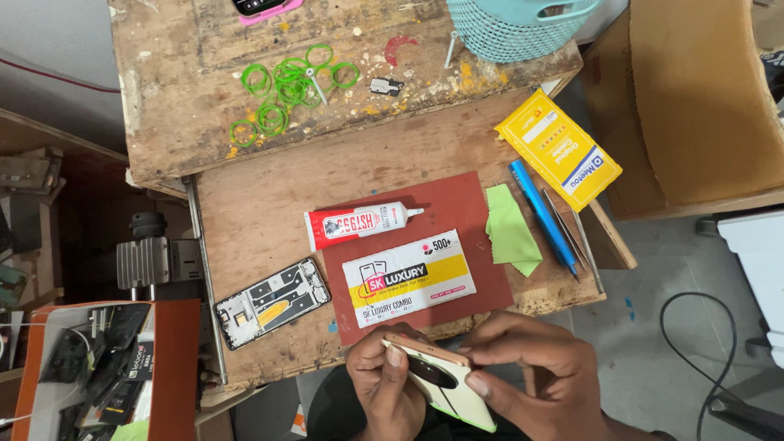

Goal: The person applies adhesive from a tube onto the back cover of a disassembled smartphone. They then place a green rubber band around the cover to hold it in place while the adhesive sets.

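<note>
Both hands hold a phone back cover (447, 382) with a gold edge, a round dark camera ring and a pale green side, just below the front edge of the wooden pull-out shelf (261, 204). My left hand (390, 390) grips its left end with the thumb on top. My right hand (535, 367) pinches its right side from above. On the shelf lie an opened phone frame (271, 302), a red and white glue tube (359, 224), and a white and yellow packet (408, 278) on a dark red mat (474, 212).
A green cloth (510, 233), a blue pen-like tool (543, 214), thin metal tools (572, 233) and a yellow packet (558, 149) lie at the shelf's right. Green rubber bands (286, 86) are scattered on the upper bench. A teal basket (510, 28) stands behind; cardboard (694, 98) at right.
</note>
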